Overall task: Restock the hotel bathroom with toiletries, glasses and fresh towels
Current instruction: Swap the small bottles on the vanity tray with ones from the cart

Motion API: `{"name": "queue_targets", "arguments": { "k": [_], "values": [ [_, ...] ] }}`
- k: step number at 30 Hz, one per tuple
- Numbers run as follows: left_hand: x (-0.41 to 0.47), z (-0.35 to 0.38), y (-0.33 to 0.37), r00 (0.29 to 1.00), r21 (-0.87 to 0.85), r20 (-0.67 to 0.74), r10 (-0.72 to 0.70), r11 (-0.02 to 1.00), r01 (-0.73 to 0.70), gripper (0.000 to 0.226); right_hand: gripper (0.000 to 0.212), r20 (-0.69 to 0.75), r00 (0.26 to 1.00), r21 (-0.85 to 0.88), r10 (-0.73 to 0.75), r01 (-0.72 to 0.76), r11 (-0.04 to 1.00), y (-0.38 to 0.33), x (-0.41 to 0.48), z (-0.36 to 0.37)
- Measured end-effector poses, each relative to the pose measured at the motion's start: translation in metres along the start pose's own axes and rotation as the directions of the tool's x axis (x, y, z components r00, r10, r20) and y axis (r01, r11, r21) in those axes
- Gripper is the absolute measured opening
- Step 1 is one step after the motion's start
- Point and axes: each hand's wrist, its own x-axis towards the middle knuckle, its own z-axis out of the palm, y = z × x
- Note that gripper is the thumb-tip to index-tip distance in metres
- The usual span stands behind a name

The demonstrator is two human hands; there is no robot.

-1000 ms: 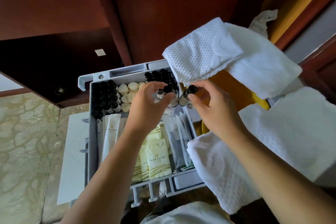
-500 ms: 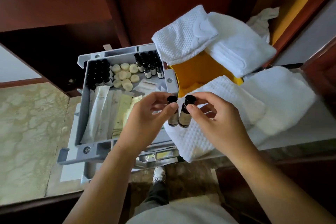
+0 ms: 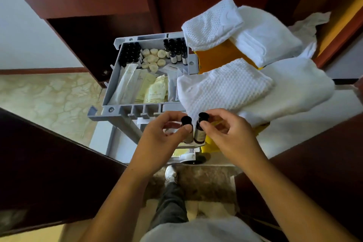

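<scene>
While your left hand (image 3: 163, 140) and right hand (image 3: 232, 138) pinch one light, probably slippery bottle (image 3: 199, 133) each, grip below the caps.

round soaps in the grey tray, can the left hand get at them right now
Probably not yet. The left hand is pinching a small dark-capped bottle, so it is occupied. The round soaps lie uncovered in the open grey tray, so the way looks free once that hand is emptied.

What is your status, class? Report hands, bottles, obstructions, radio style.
Left hand pinches one small bottle, right hand pinches second bottle. Both roughly upright, side by side, nearer than grey tray. Folded towel beyond hands; nothing blocking seen.
</scene>
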Motion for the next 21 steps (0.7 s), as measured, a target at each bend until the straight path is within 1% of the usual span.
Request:
{"name": "queue_targets", "arguments": {
  "k": [4, 10, 13, 19, 21],
  "values": [
    [-0.033, -0.018, -0.007, 0.992, 0.004, -0.126, 0.003, 1.000, -0.003, 0.013, 0.016, 0.090, 0.996, 0.058, -0.021, 0.016, 0.998, -0.009, -0.011, 0.018],
    [-0.080, -0.046, -0.018, 0.964, -0.005, -0.263, -0.029, 1.000, 0.029, 0.015, 0.015, 0.207, 0.977, 0.069, -0.055, 0.041, 0.997, -0.025, -0.026, 0.054],
    [-0.103, -0.064, -0.029, 0.947, -0.017, -0.319, -0.045, 0.999, 0.042, 0.016, 0.015, 0.253, 0.963, 0.053, -0.091, 0.080, 0.995, -0.033, -0.033, 0.077],
    [-0.147, -0.095, -0.057, 0.895, -0.059, -0.437, -0.087, 0.996, 0.069, 0.017, 0.010, 0.381, 0.914, 0.046, -0.140, 0.133, 0.990, -0.054, -0.053, 0.121],
    [-0.167, -0.109, -0.067, 0.878, -0.104, -0.465, -0.114, 0.992, 0.074, 0.018, 0.011, 0.428, 0.892, 0.026, -0.144, 0.147, 0.989, -0.062, -0.063, 0.142]
  ]
}}
